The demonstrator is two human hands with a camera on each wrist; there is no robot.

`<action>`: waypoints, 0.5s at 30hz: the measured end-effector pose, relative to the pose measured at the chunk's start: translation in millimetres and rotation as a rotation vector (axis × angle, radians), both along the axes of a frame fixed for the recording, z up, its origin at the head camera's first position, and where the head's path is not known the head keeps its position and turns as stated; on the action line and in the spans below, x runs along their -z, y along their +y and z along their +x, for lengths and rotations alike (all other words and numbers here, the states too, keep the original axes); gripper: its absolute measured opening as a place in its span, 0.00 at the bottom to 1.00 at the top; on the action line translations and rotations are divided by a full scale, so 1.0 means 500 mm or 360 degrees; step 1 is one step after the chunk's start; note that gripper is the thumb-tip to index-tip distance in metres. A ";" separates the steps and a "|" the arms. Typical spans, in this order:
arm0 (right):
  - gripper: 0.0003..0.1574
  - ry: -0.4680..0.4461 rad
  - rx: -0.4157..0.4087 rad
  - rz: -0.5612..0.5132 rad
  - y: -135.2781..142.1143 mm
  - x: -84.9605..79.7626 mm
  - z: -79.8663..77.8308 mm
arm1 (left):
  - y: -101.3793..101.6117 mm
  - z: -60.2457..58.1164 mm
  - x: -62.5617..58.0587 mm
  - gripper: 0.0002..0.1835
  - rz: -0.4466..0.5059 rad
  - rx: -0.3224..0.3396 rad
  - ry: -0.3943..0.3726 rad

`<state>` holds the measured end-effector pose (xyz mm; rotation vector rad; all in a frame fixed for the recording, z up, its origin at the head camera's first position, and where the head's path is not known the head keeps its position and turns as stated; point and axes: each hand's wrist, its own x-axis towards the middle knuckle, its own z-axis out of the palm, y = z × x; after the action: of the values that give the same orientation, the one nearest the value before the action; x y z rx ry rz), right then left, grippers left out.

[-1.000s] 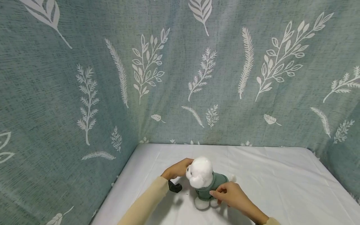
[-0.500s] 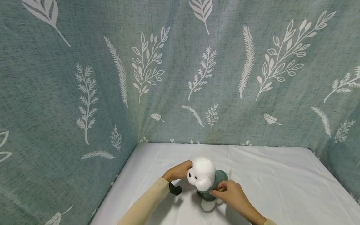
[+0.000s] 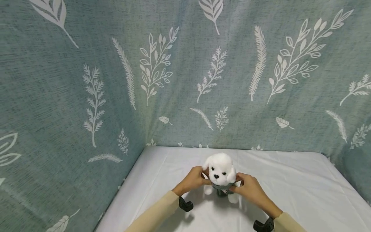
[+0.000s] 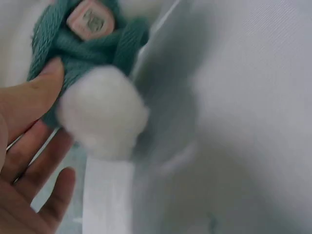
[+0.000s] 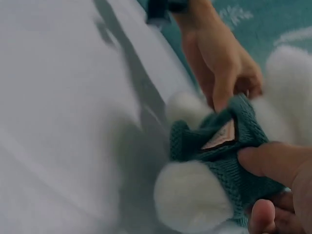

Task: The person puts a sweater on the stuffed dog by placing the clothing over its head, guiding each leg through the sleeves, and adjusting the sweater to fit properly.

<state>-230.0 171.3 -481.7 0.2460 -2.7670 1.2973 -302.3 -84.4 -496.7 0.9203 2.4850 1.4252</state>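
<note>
A white plush dog (image 3: 221, 169) in a green knitted sweater (image 4: 80, 53) faces the head camera, between both hands. My left hand (image 3: 193, 180) grips its body from the left side, thumb pressed on the knit in the left wrist view. From the other side my right hand (image 3: 250, 189) pinches the sweater, its thumb on the front beside a pale patch (image 5: 222, 136). White fluffy paws (image 5: 192, 197) stick out below the sweater. The dog's back and tail are hidden in the head view.
A white sheet (image 3: 290, 180) covers the table. Green-grey curtains (image 3: 179, 80) with white leaf prints hang behind and at the sides. Black wrist mounts (image 3: 185, 204) sit at both sleeve ends.
The plush dog has turned from facing left to facing the head camera. My left hand has moved from beside its head to its body, and my right hand has shifted slightly right and up.
</note>
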 end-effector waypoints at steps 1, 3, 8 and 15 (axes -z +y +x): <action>0.22 -0.0001 -0.0015 -0.0006 0.006 0.000 -0.005 | 0.005 0.004 0.001 0.09 -0.0007 -0.0026 0.0049; 0.20 -0.0011 -0.0039 -0.0010 0.016 0.001 -0.016 | 0.014 0.010 0.005 0.11 -0.0012 -0.0075 0.0148; 0.11 0.0020 -0.0095 0.0006 0.037 0.002 -0.036 | 0.037 0.027 0.013 0.17 -0.0003 -0.0188 0.0341; 0.15 0.0040 -0.0125 0.0025 0.047 0.008 -0.048 | 0.052 0.037 0.020 0.19 0.0015 -0.0250 0.0314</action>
<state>-253.8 194.5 -485.7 0.3733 -2.7739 1.2801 -283.7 -58.7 -506.9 0.9273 2.7521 1.4570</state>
